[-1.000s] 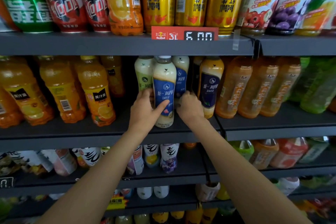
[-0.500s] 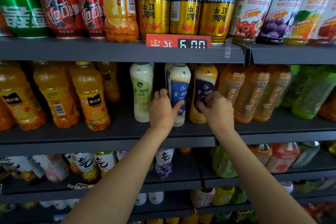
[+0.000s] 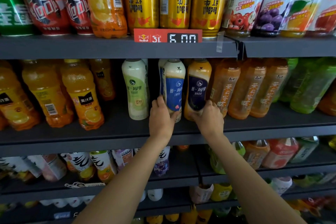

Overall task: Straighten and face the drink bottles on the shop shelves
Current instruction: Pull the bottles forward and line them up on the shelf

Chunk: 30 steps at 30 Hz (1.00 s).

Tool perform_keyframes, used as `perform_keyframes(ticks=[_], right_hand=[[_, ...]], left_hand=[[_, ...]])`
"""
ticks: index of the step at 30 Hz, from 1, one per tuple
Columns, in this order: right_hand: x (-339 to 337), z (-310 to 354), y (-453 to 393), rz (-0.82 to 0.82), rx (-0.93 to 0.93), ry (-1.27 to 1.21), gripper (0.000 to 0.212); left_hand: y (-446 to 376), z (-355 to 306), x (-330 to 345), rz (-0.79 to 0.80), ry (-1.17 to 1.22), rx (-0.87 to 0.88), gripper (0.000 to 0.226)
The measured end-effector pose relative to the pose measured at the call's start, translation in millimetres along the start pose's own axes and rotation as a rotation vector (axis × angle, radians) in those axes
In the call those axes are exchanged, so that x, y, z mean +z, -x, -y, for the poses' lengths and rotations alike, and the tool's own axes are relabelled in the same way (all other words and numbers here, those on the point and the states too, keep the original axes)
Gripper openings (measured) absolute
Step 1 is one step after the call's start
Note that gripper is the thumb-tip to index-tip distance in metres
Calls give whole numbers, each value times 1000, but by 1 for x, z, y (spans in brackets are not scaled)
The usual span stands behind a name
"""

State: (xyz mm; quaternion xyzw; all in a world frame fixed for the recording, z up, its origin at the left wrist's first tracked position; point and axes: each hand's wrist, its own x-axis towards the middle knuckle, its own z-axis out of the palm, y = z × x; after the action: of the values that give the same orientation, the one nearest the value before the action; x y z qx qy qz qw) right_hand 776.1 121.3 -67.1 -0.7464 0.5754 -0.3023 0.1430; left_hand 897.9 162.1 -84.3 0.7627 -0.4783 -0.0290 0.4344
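- My left hand (image 3: 161,117) grips the lower part of the blue-label bottle (image 3: 173,87) on the middle shelf (image 3: 116,129), thumb at its front, fingers wrapped behind.
- That bottle stands with its long axis up, cap under the shelf above and leaning slightly, its label facing out but turned a little to the right.
- My right hand (image 3: 207,115) grips the base of the dark-label bottle (image 3: 197,87), just right of the blue-label bottle; it stands nearly upright, label facing me.
- Half a second ago my right hand was higher, over the dark label; it has since slid down to the base, and the label now shows in full.
- My left hand has kept its hold on the blue-label bottle.
- The green-label bottle (image 3: 135,89) stands alone left of the blue-label bottle, apart from it, label forward.
- Further left of it on the same shelf stand orange juice bottles (image 3: 81,94); right of the dark-label bottle, tea bottles (image 3: 236,89).
- Above the blue-label bottle, gold cans (image 3: 175,3) stand behind a red price tag (image 3: 168,35).
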Motion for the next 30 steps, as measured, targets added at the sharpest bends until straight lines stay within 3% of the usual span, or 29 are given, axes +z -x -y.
perform_keyframes(ticks=[9,12,15,18,23,26,30], right_hand=[[8,-3,3,-9,-18,56,49],[6,-4,12,-206,-86,-48,49],[6,18,19,-384,-397,-279,33],[19,57,24,-257,-601,-299,34],[63,105,11,204,-370,-182,66],[76,112,4,207,-268,-192,57],[77,116,6,151,-263,-195,45]], left_hand=[[0,-2,3,-4,7,3,69],[15,6,-7,-93,89,44,61],[24,25,-28,-285,104,144,38],[22,44,-53,-383,94,105,33],[14,65,-84,-389,113,71,32],[7,72,-92,-239,149,43,46],[-13,75,-92,-33,176,25,71]])
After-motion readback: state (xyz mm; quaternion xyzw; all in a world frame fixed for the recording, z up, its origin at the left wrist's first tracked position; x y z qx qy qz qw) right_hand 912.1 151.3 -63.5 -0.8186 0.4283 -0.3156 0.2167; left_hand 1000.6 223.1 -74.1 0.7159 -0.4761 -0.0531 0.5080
